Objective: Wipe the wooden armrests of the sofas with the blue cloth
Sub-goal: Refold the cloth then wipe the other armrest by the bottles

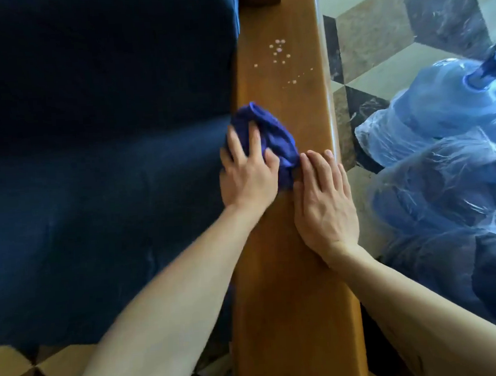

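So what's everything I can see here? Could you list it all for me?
wooden armrest: one, golden brown, runs up the middle of the view
pale specks: a scatter, whitish pink, on the armrest beyond the cloth
blue cloth: one, deep blue, bunched on the armrest's left side
sofa cushion: dark navy, left of the armrest
water bottles: at least three, translucent blue, wrapped in clear plastic, on the floor to the right
floor tiles: patterned beige, grey and dark, upper right and bottom left
left hand: one, fingers curled onto the cloth
right hand: one, flat on the armrest, fingertips beside the cloth
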A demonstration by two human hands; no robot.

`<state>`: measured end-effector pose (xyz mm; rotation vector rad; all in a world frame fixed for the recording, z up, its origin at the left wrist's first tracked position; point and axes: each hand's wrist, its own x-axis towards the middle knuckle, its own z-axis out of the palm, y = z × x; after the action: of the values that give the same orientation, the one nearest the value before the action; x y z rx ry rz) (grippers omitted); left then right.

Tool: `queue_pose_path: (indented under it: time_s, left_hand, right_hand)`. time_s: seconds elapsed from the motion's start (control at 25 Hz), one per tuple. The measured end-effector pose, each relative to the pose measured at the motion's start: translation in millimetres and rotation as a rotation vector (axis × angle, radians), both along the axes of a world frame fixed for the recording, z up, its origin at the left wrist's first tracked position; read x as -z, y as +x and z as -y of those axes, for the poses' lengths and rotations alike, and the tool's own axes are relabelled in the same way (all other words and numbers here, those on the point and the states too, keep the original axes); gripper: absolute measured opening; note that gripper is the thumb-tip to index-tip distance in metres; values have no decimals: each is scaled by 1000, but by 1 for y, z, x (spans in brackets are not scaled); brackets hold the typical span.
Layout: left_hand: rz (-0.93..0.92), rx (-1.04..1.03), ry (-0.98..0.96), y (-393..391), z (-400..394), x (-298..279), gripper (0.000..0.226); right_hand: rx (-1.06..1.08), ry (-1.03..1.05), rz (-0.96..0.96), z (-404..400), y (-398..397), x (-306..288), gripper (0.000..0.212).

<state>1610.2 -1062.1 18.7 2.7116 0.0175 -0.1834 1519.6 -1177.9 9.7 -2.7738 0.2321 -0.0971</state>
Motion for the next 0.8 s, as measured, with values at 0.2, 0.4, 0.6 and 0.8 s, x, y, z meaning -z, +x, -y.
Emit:
queue_pose_path:
  time_s: [0.2,0.4,0.6,0.8]
  left_hand:
    - [216,461,219,24,-10,16,56]
    - [171,639,184,-60,-63,10,58]
    - [81,144,174,148,55,-7,55]
    - [193,678,300,138,75,6,58]
  right_hand:
    - [15,128,44,-5,-5,3,64]
    - [-106,34,25,-6,-12,-8,75]
    - [-106,-83,-68,-10,0,-9,78]
    - [-128,-118,-87,-1,1,7,79]
